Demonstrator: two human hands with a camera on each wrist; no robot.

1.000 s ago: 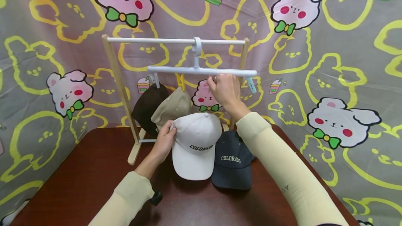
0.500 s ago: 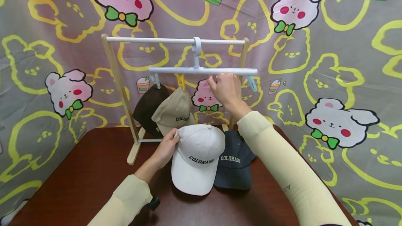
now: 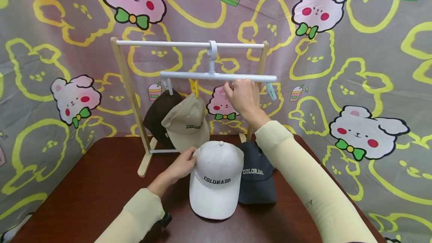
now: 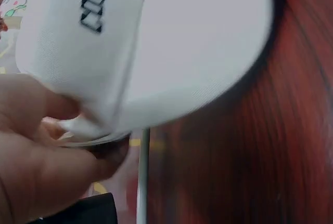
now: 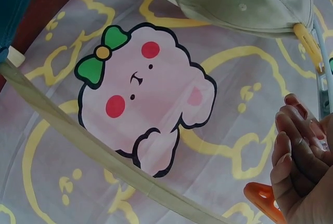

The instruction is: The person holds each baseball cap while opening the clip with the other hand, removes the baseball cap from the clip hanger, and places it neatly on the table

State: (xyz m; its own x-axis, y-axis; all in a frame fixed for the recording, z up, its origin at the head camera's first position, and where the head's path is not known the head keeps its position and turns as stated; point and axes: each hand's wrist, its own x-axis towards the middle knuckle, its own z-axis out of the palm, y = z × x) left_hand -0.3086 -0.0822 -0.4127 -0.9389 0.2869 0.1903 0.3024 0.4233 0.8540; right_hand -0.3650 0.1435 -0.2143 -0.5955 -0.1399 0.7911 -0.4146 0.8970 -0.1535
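My left hand (image 3: 182, 166) pinches the edge of a white baseball cap (image 3: 216, 164) lettered COLORADO, front toward me and brim down. In the left wrist view, thumb and fingers grip the cap (image 4: 192, 37) at its side, where brim and crown meet. My right hand (image 3: 244, 95) is raised just under the white hanger (image 3: 189, 75). Its curled fingers (image 5: 296, 151) pinch a small clip at the bar, mostly hidden by the hand. A dark brown cap (image 3: 156, 113) and a beige cap (image 3: 187, 119) hang from a grey clip (image 3: 167, 86) and a yellow clip (image 3: 194, 87).
A navy COLORADO cap (image 3: 258, 183) lies on the brown table (image 3: 84, 190), partly behind the white one. The hanger hooks over the rack's white rail (image 3: 162, 43). A light blue clip (image 3: 271, 91) and an orange clip (image 5: 263, 200) flank the right hand. Patterned cloth (image 3: 371, 66) surrounds the table.
The left hand has brought the white cap down and toward me, slightly right, showing more of the beige cap. The right hand stays at the hanger.
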